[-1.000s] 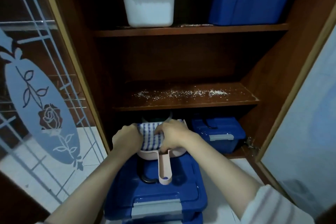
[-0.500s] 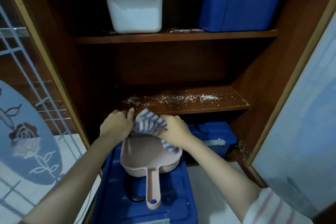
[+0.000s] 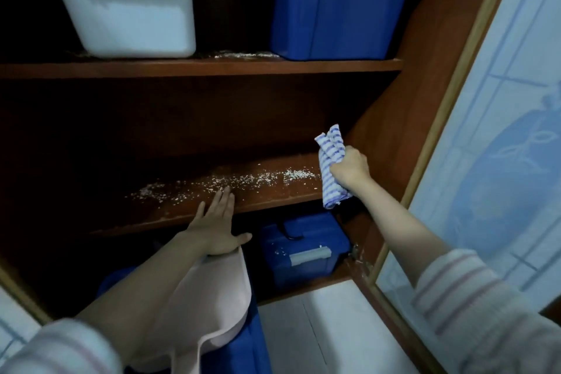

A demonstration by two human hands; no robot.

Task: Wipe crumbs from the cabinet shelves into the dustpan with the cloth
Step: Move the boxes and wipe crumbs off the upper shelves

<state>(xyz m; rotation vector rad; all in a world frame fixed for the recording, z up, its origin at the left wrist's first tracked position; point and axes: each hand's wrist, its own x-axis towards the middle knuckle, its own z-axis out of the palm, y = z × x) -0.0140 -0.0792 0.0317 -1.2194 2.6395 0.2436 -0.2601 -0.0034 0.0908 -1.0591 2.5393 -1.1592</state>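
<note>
While the right hand point(image 3: 349, 168) grips the striped cloth point(image 3: 329, 161), hanging roughly vertical at the right end of the middle shelf point(image 3: 273, 200), the left hand point(image 3: 217, 228) rests flat-fingered on the shelf edge above the dustpan point(image 3: 218, 297), its handle pointing toward the camera

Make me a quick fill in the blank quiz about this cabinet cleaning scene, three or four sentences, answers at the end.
1. The right hand grips the striped ____.
2. The crumbs lie scattered on the ____ shelf.
3. The left hand, fingers straight, lies on that shelf's front edge, just above the pink ____.
4. On the top shelf, the white tub stands ____ of the blue bin.
Missing words: cloth; middle; dustpan; left.
</note>
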